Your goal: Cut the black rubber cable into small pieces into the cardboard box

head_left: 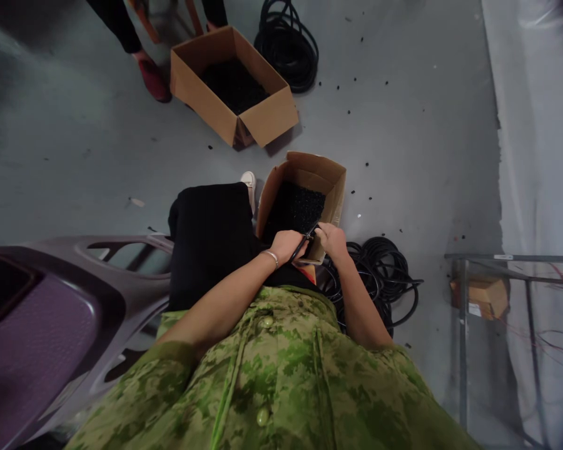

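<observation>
Wkshop: blk coils (288,56), ctns (315,164)

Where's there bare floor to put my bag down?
Mostly bare floor lies left, between the purple object and red shoe; a narrower patch separates the cable coil from the metal frame. Crowded: left hand, right hand and near box sit close together.

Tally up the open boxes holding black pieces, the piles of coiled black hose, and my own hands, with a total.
Open boxes: 2 (far box, near box)
Hose piles: 2 (far pile, near pile)
Hands: 2 (left hand, right hand)
Total: 6
</observation>
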{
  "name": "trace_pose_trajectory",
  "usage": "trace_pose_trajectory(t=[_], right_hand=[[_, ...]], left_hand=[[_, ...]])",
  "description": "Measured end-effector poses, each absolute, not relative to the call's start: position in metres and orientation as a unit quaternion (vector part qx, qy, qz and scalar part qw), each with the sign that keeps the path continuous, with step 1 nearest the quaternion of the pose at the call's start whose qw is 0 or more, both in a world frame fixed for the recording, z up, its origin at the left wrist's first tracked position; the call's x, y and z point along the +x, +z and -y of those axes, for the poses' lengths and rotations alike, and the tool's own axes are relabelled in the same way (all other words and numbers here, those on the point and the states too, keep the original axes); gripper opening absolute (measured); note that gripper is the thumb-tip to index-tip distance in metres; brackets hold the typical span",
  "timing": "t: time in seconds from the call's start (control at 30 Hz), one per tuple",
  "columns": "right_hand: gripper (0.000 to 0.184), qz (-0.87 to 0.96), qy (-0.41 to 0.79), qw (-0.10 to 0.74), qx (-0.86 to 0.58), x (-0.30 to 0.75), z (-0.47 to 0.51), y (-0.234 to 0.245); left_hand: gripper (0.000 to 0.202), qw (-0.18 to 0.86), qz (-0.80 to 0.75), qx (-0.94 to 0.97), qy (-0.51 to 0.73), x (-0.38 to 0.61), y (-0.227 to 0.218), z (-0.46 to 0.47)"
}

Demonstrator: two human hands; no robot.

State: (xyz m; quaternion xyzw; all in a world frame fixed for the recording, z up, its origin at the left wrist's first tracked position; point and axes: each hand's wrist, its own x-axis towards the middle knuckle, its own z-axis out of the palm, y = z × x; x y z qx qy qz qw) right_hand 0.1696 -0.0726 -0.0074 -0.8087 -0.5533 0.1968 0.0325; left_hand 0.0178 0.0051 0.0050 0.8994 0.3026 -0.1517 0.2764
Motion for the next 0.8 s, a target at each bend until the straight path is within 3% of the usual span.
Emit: trace_pose_trajectory(t=[0.5, 0.8], right_hand=[[0.033, 0.571, 0.204, -0.051, -0.794, 0.152, 0.065, 0.014], [0.032, 0.558, 0.196, -0.034, -0.805, 0.153, 0.063, 0.009]], left_hand=[[0.044, 0.292, -0.292, 0.896, -0.163, 0.015, -0.006, -0.006], [0.043, 0.28, -0.31, 0.896, -0.153, 0.016, -0.005, -0.006]])
